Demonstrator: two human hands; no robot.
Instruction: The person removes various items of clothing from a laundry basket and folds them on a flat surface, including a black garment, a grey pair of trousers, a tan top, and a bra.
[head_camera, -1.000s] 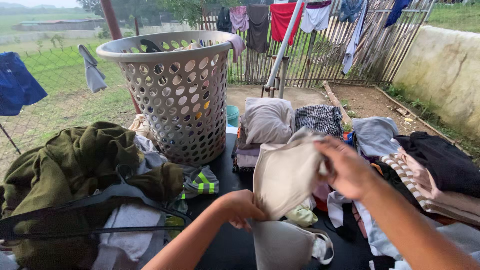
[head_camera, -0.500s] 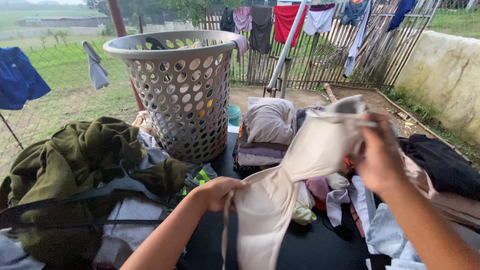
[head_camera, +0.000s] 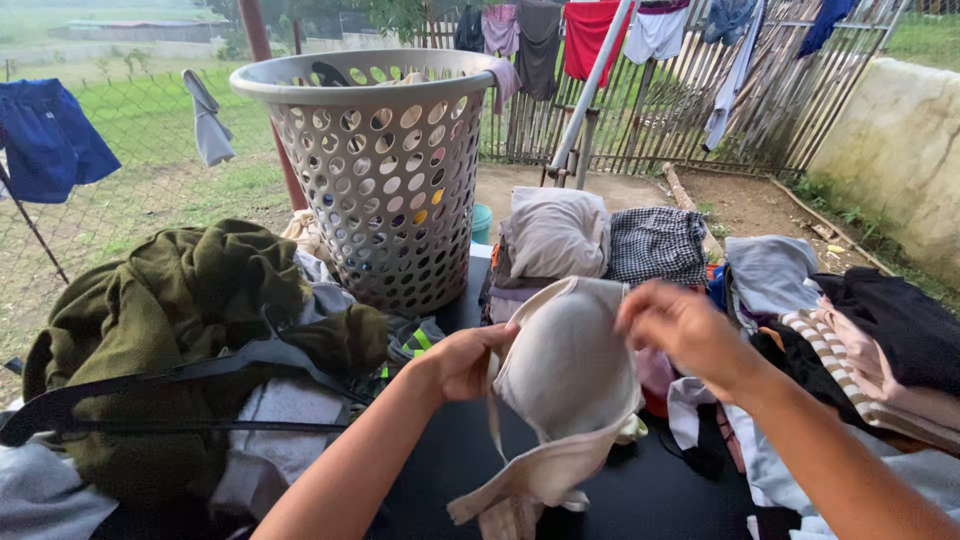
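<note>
A beige bra (head_camera: 566, 385) hangs between both hands above the black table (head_camera: 640, 495). My left hand (head_camera: 468, 360) grips its left edge, thumb over the cup. On the right, my right hand (head_camera: 682, 332) pinches the upper edge of the folded cups. One strap end dangles down onto the table in front of me.
A grey perforated laundry basket (head_camera: 385, 170) stands behind the hands. An olive garment (head_camera: 170, 310) with a black hanger (head_camera: 190, 385) lies left. Folded clothes (head_camera: 555, 235) and loose garments (head_camera: 870, 340) fill the middle and right. Washing hangs on a fence (head_camera: 640, 90) behind.
The bra was stretched out, my right hand high to the right. Now my right hand has come down and left, and the cups are folded together between both hands.
</note>
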